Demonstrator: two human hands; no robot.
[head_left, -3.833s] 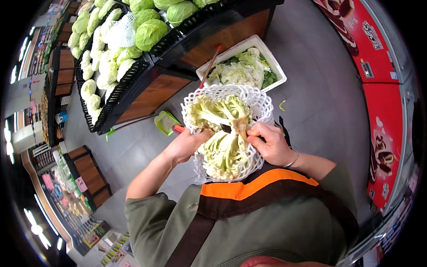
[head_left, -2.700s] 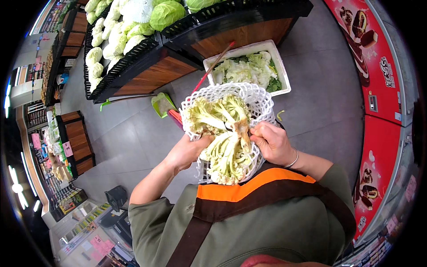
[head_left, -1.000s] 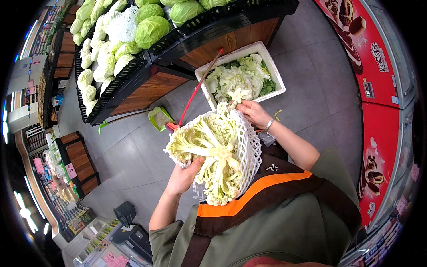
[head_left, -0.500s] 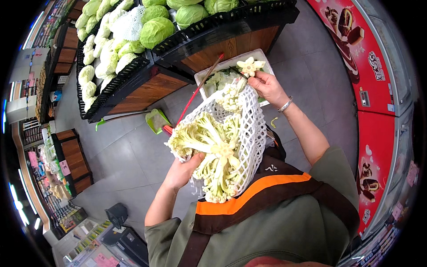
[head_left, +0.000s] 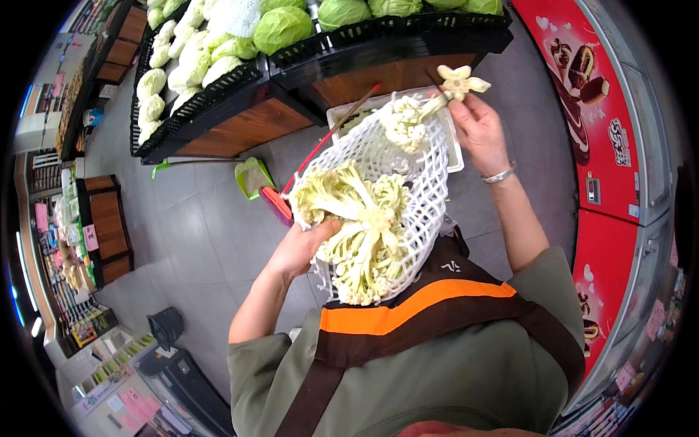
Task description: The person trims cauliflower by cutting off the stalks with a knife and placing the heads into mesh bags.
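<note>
A large pale cauliflower (head_left: 373,220), stem side up, lies in a white foam mesh net (head_left: 428,197) in front of my apron. My left hand (head_left: 300,246) grips its left edge through or beside the net, thumb on top. My right hand (head_left: 477,130), with a bracelet at the wrist, is closed around the stalk of a smaller cauliflower piece (head_left: 408,124). Its cut, star-shaped stem end points up and away. A thin dark strip shows beside that stem; what it is I cannot make out. The net's far end hangs around the piece's florets.
Beyond the net, a white foam box (head_left: 457,156) stands on the floor against a wood-panelled stand with cabbages (head_left: 284,30) in black crates. A broom with a red handle (head_left: 331,138) and a green dustpan (head_left: 253,177) are to the left. Red freezers (head_left: 611,160) line the right.
My right hand has moved up and to the right with the small cauliflower piece, which is now farther from the large one. My left hand keeps its hold. The view has shifted slightly.
</note>
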